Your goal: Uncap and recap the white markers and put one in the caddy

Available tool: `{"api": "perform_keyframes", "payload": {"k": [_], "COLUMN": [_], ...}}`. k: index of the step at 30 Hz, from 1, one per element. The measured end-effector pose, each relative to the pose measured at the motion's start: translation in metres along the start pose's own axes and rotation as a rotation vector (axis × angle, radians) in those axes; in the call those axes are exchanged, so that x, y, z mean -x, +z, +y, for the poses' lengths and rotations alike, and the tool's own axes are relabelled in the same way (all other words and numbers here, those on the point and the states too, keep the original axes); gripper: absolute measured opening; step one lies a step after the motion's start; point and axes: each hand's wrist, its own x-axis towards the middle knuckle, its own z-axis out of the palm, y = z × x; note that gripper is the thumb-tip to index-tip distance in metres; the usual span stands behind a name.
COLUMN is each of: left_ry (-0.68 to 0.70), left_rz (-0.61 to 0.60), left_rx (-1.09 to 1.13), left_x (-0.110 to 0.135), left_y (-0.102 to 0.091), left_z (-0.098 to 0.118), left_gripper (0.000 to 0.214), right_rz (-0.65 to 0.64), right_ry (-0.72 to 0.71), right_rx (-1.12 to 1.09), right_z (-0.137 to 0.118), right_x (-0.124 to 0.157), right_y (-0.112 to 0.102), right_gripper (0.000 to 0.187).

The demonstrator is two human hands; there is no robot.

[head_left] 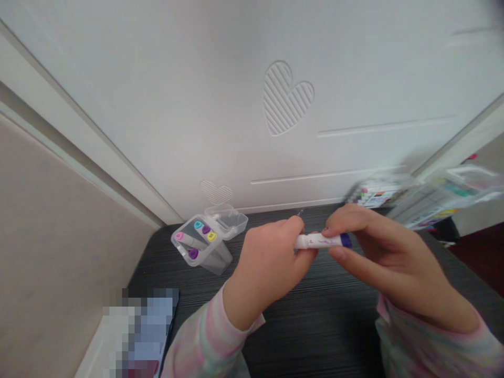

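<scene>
Dark grey ribbed surface point(315, 325) fills the bottom of the frame, with pastel striped sleeves point(205, 341) coming in at the lower edge. Just above the middle, both hands share one white marker pen with a purple band point(321, 241), held level over the surface and not touching it. The left hand point(268, 268) is curled tight round the plain end, and the right hand point(386, 262) pinches the purple-banded end between thumb and fingers.

My take: if those ends are being worked against each other, keep the grips close to the join and go straight along the barrel. A bit of twist beats a yank, and the tip should point away from the sleeves.

Further back, centre left, a clear plastic box point(214, 260) lies tipped with its lid open. It holds markers with heart-shaped coloured ends point(199, 231). At the upper right some clear cases point(441, 197) are too blurred to read. Behind it all is a white panel point(157, 79) with an embossed ribbed heart point(287, 100).
</scene>
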Motion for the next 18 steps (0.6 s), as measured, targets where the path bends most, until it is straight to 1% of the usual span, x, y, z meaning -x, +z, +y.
{"api": "perform_keyframes", "payload": {"k": [4, 6, 9, 11, 14, 18], "left_ry": [0.012, 0.012, -0.003, -0.016, -0.029, -0.046], "left_rz": [0.033, 0.027, -0.010, -0.047, -0.100, -0.144], "left_rx": [-0.063, -0.073, -0.048, 0.011, 0.107, 0.155], "left_x": [0.0008, 0.0007, 0.0001, -0.0003, -0.0011, -0.0026], "left_y": [0.0005, 0.0005, -0.0004, -0.0013, -0.0029, -0.0042], "left_z": [0.0002, 0.0002, 0.0001, 0.0000, -0.0003, -0.0004], "left_gripper": [0.023, 0.023, 0.022, 0.023, 0.025, 0.027], "right_rz": [0.018, 0.022, 0.031, 0.031, -0.004, -0.047], "right_ry": [-0.006, -0.010, -0.022, -0.040, -0.070, -0.083], "right_rx": [0.010, 0.021, 0.030, 0.033, 0.040, 0.031], "right_z": [-0.0002, -0.0003, 0.0003, 0.0006, 0.0000, -0.0016], "right_x": [-0.0018, -0.0025, -0.0030, -0.0032, -0.0038, -0.0057], "right_y": [0.0029, 0.0034, 0.0032, 0.0027, 0.0018, 0.0020], "right_gripper": [0.013, 0.012, 0.010, 0.011, 0.015, 0.019]}}
